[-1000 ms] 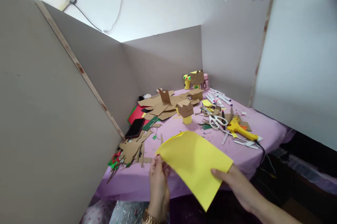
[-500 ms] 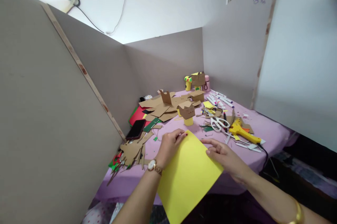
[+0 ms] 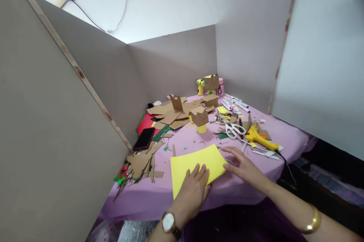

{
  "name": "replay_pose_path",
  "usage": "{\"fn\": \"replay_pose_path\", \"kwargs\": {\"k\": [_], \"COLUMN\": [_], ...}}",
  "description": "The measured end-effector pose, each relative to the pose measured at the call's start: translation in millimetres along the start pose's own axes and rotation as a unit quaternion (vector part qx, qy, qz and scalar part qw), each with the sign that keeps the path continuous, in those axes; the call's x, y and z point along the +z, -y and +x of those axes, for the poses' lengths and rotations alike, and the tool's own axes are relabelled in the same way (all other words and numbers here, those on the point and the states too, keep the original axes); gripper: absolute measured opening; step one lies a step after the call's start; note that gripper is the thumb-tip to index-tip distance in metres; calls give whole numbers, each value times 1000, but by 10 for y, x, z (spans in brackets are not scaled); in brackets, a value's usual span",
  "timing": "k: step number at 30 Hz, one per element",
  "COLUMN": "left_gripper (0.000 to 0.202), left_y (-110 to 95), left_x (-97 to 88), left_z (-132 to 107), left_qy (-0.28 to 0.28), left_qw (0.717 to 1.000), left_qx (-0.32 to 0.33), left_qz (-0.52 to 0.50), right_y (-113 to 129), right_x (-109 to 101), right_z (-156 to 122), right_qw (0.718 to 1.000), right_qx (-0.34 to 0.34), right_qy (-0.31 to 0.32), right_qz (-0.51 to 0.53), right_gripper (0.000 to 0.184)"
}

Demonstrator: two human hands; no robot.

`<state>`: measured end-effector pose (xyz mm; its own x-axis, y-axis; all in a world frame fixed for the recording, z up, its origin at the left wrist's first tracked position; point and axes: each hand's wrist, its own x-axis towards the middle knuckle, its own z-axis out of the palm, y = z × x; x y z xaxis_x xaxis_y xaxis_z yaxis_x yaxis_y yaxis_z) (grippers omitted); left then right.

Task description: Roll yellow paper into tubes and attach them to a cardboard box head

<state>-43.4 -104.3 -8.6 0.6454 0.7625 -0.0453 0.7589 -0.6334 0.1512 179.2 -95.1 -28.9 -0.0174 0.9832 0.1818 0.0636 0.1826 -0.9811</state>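
On the near side of the lilac-covered table (image 3: 287,130), we are resting our left hand (image 3: 193,189), fingers open, across the yellow sheet (image 3: 200,156), likely to steady it, while our right hand (image 3: 241,167) is curving open, its thumb at the right-hand corner, perhaps guiding it. Under our left palm, the sheet is looking bright, plain and nearly flat.

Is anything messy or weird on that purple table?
Yes, it's messy: cardboard scraps lie in a jumbled heap near the left edge of the table, with red and green bits. The yellow glue gun lies on its side among paper scraps, its cord drooping over the edge. The yellow sheet shows no tear.
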Motion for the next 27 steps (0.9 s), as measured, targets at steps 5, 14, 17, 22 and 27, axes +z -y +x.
{"fn": "replay_pose_path", "kwargs": {"k": [5,14,17,22,27], "left_gripper": [53,43,31,34,39], "left_y": [-16,345,575,722,731], "left_x": [-18,6,-27,-49,48], "left_z": [27,-242,-366,-413,-307], "left_qy": [-15,-81,-100,-151,-236], "left_qw": [999,980,967,944,904], "left_qx": [14,-18,-48,-126,-206], "left_qz": [28,-182,-227,-267,-292], "right_y": [53,-168,-158,-111,-113], "right_x": [-52,66,-23,-53,49], "right_z": [-119,20,101,278,422], "right_qw": [904,918,935,962,980], "right_qx": [-199,-185,-152,-77,-35], "right_qy": [195,187,185,184,146], "right_qz": [-324,-296,-263,-189,-127], "right_gripper": [48,27,23,26,35]}}
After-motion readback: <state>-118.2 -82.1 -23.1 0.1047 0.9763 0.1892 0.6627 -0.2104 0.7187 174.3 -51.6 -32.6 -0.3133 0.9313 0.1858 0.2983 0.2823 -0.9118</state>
